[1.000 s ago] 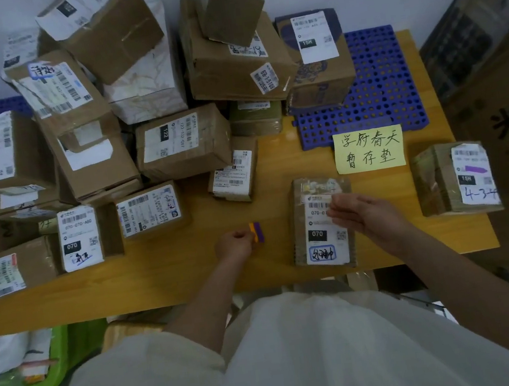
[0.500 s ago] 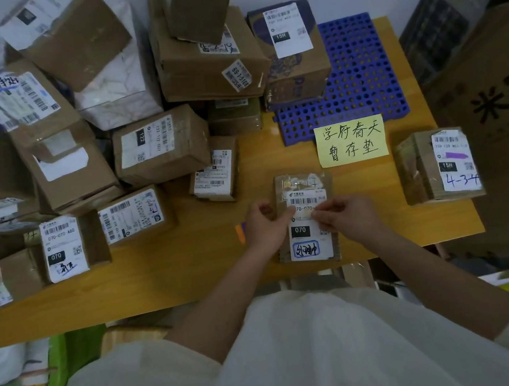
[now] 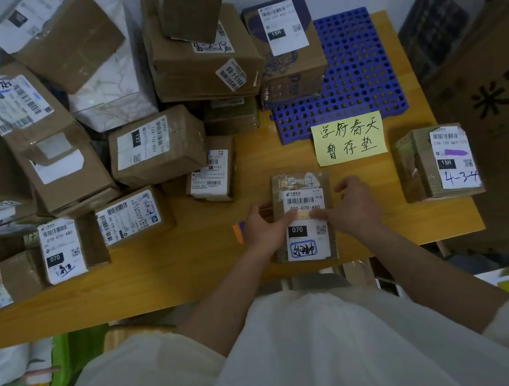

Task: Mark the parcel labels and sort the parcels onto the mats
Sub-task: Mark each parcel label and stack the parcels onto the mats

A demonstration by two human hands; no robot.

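A wooden table [image 3: 167, 278] fills our view, cardboard boxes [image 3: 156, 144] heaped on its left. Near the front edge lies a flat parcel [image 3: 301, 186], its long axis running away from us, white label [image 3: 306, 241] facing up. Our left hand [image 3: 262, 229] grips its left edge; our right hand [image 3: 356, 203] grips its right edge. Beyond it sit a yellow note [image 3: 349, 138] and a blue mat [image 3: 357, 75].

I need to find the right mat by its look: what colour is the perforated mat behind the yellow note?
Blue mat, dotted with round holes; head view.
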